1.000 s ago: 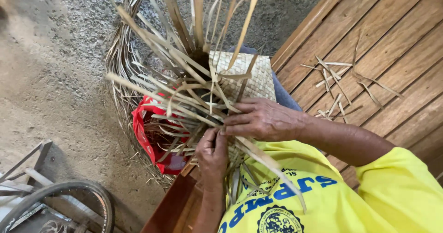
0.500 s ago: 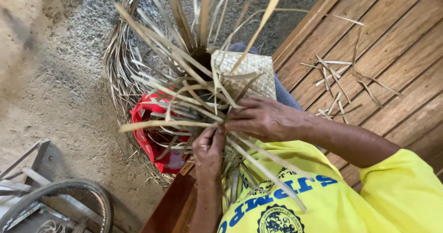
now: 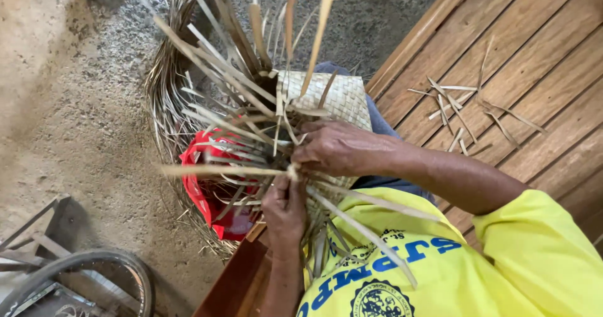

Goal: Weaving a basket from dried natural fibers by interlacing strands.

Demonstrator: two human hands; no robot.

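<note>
A half-woven mat of pale dried leaf strips (image 3: 344, 97) lies across my lap, with several loose strips (image 3: 220, 72) fanning up and to the left. My right hand (image 3: 336, 146) rests on the weave near its unfinished edge and presses the strips down. Just below it, my left hand (image 3: 286, 204) pinches one long strip (image 3: 220, 171) that sticks out sideways to the left. A yellow printed shirt covers my arm and chest at the lower right.
A red plastic bag (image 3: 207, 194) lies on the ground under the loose strips, on a heap of dry leaf fibres (image 3: 164, 113). Cut strip scraps (image 3: 461, 113) litter the wooden plank floor (image 3: 540, 59) at right. A bicycle wheel (image 3: 94, 282) and wooden frame sit at lower left.
The view has shifted slightly. My left hand has pulled one strip out sideways to the left, and both hands have crept a little along the weave's edge.
</note>
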